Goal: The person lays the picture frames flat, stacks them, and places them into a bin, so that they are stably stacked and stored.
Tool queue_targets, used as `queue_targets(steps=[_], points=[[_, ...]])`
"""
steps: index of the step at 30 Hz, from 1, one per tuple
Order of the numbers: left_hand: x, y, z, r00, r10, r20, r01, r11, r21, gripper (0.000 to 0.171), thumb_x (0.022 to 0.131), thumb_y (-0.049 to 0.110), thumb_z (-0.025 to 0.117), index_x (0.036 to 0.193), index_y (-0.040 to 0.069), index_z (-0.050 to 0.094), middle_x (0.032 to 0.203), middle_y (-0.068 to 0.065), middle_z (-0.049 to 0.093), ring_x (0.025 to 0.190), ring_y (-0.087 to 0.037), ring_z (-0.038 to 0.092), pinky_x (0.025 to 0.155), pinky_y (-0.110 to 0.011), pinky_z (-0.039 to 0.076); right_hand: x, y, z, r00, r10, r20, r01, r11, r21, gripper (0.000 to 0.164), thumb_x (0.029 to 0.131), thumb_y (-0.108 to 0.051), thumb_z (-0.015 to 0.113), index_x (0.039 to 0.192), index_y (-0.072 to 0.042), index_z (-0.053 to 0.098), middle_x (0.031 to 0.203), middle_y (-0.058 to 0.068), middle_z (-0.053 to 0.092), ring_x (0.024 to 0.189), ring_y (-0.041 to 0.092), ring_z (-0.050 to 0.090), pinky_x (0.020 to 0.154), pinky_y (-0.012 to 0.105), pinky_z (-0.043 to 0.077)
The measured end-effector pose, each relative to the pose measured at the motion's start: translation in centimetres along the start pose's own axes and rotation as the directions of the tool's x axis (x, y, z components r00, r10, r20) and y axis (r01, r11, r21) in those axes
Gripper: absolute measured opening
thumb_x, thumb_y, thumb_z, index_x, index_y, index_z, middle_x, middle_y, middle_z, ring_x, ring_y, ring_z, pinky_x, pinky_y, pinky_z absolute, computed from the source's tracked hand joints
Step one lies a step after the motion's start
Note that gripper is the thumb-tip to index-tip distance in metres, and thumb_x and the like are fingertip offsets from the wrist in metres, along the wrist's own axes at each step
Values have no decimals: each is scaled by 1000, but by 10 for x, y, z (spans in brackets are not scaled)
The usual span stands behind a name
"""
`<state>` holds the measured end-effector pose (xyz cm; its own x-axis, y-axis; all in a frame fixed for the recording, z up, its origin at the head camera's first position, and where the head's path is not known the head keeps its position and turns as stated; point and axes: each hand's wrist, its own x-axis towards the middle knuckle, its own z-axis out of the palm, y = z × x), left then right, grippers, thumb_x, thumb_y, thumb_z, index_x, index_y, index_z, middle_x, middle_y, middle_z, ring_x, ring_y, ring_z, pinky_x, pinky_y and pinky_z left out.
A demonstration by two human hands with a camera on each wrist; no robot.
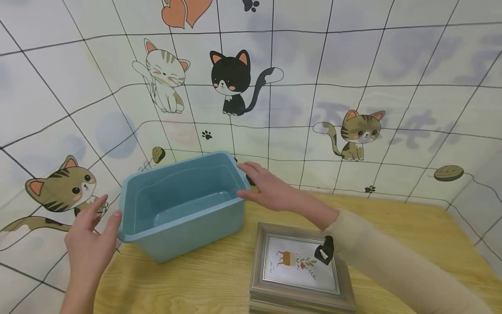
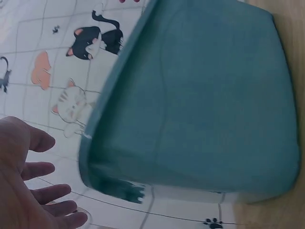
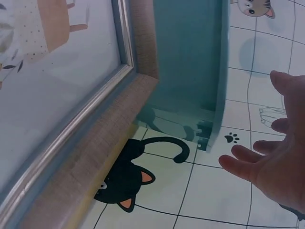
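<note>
A blue plastic bin [image 1: 192, 231], seen with no lid and nothing inside, stands on the wooden table toward the left. My left hand [image 1: 90, 240] is at its left end, thumb and fingers spread close to the rim. At the opposite end, my right hand [image 1: 270, 187] has its fingers extended, overlapping the right rim in the head view. Both wrist views show a gap between the bin's rim and the hand: the left hand [image 2: 28, 186] with fingers apart, the right hand [image 3: 276, 162] likewise. Neither hand grips anything.
Picture frames [image 1: 302, 288] lie stacked on the table [image 1: 408, 231] right of the bin, under my right forearm; the top one shows a deer drawing. A small black piece [image 1: 324, 250] shows by the right sleeve. A cat-patterned, gridded wall covering [image 1: 290, 104] rises behind and at the sides.
</note>
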<state>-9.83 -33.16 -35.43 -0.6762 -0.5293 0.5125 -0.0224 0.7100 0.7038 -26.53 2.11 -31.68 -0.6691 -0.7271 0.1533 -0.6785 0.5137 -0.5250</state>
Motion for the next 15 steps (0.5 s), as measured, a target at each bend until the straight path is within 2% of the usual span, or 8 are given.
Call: queue_targets(steps=[3, 7, 11, 15], points=[[4, -13, 6, 995, -77, 69, 77, 997, 5, 53, 103, 13, 59, 154, 6, 47, 153, -23, 46, 141, -44, 42, 109, -57, 39, 16, 6, 12, 1000, 16, 24, -15, 1000, -9, 78, 106, -39, 57, 165, -11, 14, 168, 14, 18, 148, 34, 32, 116, 52, 31], [7, -24, 14, 972, -114, 204, 110, 993, 31, 60, 106, 19, 53, 160, 4, 31, 157, -30, 35, 143, -51, 34, 104, -68, 38, 33, 11, 26, 997, 67, 48, -68, 998, 16, 81, 107, -39, 53, 165, -8, 4, 169, 18, 11, 153, 34, 19, 120, 51, 24], [8, -29, 19, 954, -71, 290, 52, 996, 73, 69, 107, 25, 51, 163, 2, 19, 157, -35, 30, 137, -59, 35, 99, -75, 36, 48, 10, 35, 989, 127, 69, -135, 982, 129, 88, 105, -31, 58, 164, -6, -2, 169, 20, 8, 153, 33, 18, 119, 49, 26], [11, -34, 21, 947, -20, 321, -6, 997, 81, 73, 106, 24, 52, 162, -2, 13, 156, -39, 27, 134, -64, 32, 99, -80, 28, 61, 10, 41, 987, 156, 35, -159, 972, 171, 91, 100, -19, 64, 163, 1, 1, 168, 22, 12, 152, 35, 22, 118, 50, 29]])
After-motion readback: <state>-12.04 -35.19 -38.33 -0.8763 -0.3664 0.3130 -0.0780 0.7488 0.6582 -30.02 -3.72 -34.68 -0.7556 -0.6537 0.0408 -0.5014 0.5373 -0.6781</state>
